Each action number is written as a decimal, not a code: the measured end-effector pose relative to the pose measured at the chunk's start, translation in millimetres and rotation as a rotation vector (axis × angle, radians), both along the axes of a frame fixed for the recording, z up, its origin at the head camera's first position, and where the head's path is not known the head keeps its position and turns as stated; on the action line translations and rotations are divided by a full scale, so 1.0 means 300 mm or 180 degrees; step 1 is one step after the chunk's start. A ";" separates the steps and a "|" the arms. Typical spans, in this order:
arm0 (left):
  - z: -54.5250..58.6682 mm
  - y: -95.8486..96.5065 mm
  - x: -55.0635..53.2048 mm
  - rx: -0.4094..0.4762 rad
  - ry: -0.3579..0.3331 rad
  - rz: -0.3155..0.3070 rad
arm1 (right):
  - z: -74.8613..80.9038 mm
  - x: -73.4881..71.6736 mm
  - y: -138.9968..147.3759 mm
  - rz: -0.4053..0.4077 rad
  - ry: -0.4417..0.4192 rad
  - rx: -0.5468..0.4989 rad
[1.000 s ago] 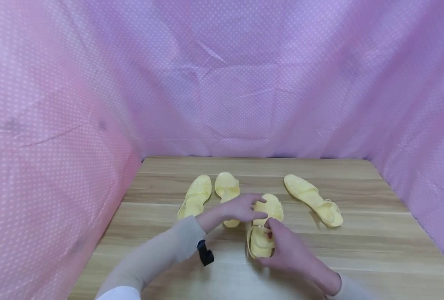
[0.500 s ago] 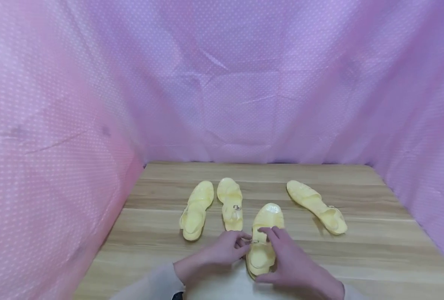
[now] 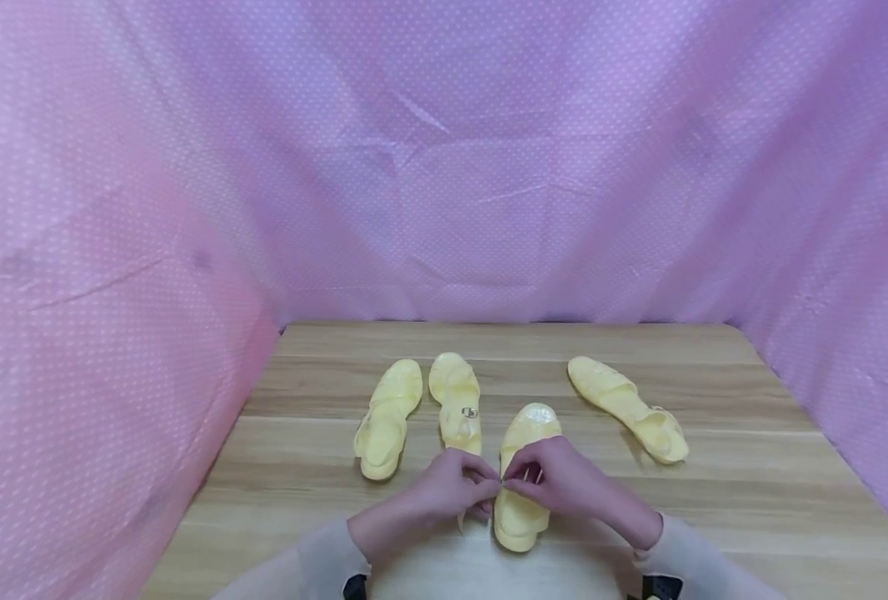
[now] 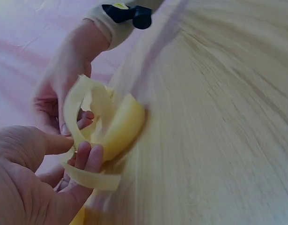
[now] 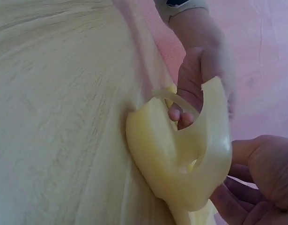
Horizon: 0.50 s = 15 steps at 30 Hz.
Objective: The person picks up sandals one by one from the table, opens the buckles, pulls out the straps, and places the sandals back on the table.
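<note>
Pinching 1 yellow sandal by its strap, left grip beside it, right grip above.

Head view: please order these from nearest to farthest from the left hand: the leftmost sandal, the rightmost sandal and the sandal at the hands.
1. Sandal at the hands: left hand pinches its strap.
2. Leftmost sandal: left of this hand, farther back.
3. Rightmost sandal: back right.

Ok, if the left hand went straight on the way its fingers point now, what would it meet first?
Past the strap the left hand pinches, probably the right hand, just ahead at the left edge of the nearest sandal. The hands look almost touching in the head view, but depth is unclear.
</note>
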<state>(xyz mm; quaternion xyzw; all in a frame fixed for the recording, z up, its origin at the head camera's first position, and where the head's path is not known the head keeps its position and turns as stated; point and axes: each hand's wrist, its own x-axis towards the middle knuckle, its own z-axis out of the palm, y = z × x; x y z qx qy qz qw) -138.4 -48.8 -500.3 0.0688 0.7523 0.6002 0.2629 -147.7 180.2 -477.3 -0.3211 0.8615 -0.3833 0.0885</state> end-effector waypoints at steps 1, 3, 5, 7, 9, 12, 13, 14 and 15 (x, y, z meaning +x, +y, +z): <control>-0.001 0.001 0.001 -0.0007 0.0017 0.0024 | -0.006 -0.007 0.000 0.0008 -0.0104 -0.0011; -0.004 0.001 0.002 -0.0066 0.0120 0.0036 | -0.018 -0.021 0.004 0.0006 -0.0286 -0.0062; -0.007 0.004 0.000 -0.0141 0.0302 0.0008 | -0.032 -0.035 0.013 0.0038 -0.0391 -0.0142; -0.012 0.008 -0.003 -0.0246 0.0551 -0.0037 | -0.046 -0.050 0.025 0.0148 -0.0409 -0.0202; -0.017 0.014 -0.007 -0.0343 0.0795 -0.0071 | -0.063 -0.065 0.038 0.0319 -0.0347 -0.0262; -0.027 0.024 -0.014 -0.0421 0.1033 -0.0082 | -0.084 -0.085 0.053 0.0619 -0.0161 -0.0273; -0.029 0.027 -0.015 -0.0414 0.1064 -0.0073 | -0.089 -0.090 0.056 0.0703 -0.0081 -0.0273; -0.031 0.030 -0.017 -0.0419 0.1072 -0.0060 | -0.094 -0.095 0.057 0.0775 0.0028 -0.0253; -0.033 0.032 -0.019 -0.0405 0.1071 -0.0056 | -0.097 -0.098 0.058 0.0829 0.0120 -0.0231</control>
